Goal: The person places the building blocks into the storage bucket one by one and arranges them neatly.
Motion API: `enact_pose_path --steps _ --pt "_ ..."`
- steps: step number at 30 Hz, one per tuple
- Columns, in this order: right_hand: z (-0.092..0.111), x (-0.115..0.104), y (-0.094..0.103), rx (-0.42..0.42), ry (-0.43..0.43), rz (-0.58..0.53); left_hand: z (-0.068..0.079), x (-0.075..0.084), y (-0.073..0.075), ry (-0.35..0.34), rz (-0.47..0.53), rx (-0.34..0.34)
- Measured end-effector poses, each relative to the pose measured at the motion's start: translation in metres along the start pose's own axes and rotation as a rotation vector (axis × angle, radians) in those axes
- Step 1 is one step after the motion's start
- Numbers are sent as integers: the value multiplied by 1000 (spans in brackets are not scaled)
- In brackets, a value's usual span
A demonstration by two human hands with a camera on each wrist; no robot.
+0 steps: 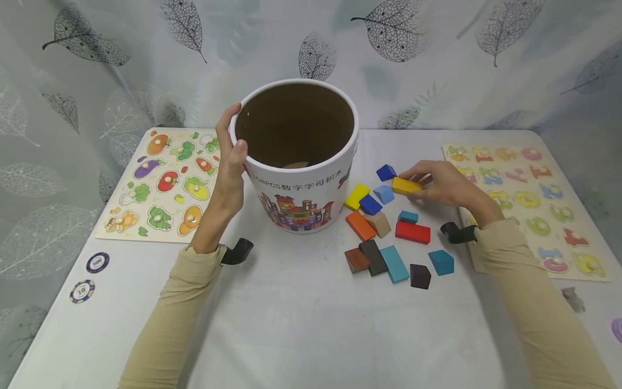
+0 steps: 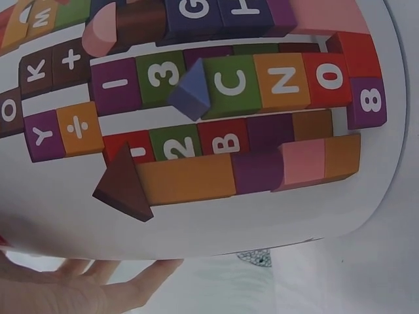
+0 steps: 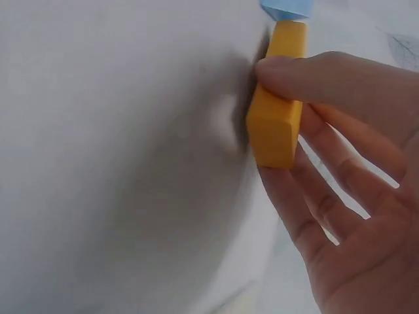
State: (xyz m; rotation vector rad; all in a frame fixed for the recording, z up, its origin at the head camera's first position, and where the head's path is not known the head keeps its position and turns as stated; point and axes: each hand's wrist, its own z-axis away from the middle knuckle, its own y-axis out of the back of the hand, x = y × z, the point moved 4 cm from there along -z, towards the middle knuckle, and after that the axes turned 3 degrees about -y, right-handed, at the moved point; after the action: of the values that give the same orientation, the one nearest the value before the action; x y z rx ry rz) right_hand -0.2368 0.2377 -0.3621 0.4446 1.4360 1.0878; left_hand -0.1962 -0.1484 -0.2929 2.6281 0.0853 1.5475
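A large white bucket point(image 1: 311, 189) printed with a block-castle picture stands upright on the table; little of its inside bottom shows. My left hand point(image 1: 229, 173) grips its left side, thumb at the rim. The left wrist view shows the printed letter blocks on the bucket wall point(image 2: 216, 229). To the right, my right hand point(image 1: 444, 183) pinches an orange-yellow block point(image 3: 275, 127) between thumb and fingers, low over the table. Close by lie a dark blue block point(image 1: 386, 172) and a light blue block point(image 1: 384, 194). Nearer me are a red block point(image 1: 413, 232) and an orange block point(image 1: 360, 225).
More loose blocks lie in front, among them a turquoise block point(image 1: 394, 264) and a black block point(image 1: 373, 257). A vegetable puzzle board point(image 1: 160, 229) is at the left, a number puzzle board point(image 1: 527, 216) at the right. Two poker chips point(image 1: 97, 262) lie front left.
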Motion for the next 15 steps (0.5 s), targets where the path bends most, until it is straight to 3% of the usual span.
enact_pose_path --steps 3,8,15 --pt "6 -6 12 39 5 23 0 1 0 -1 9 -3" --pt "17 -34 47 214 90 60 -1 1 -1 -1 19 -7" --pt "26 -115 90 438 345 71 0 0 -1 0 29 -11"
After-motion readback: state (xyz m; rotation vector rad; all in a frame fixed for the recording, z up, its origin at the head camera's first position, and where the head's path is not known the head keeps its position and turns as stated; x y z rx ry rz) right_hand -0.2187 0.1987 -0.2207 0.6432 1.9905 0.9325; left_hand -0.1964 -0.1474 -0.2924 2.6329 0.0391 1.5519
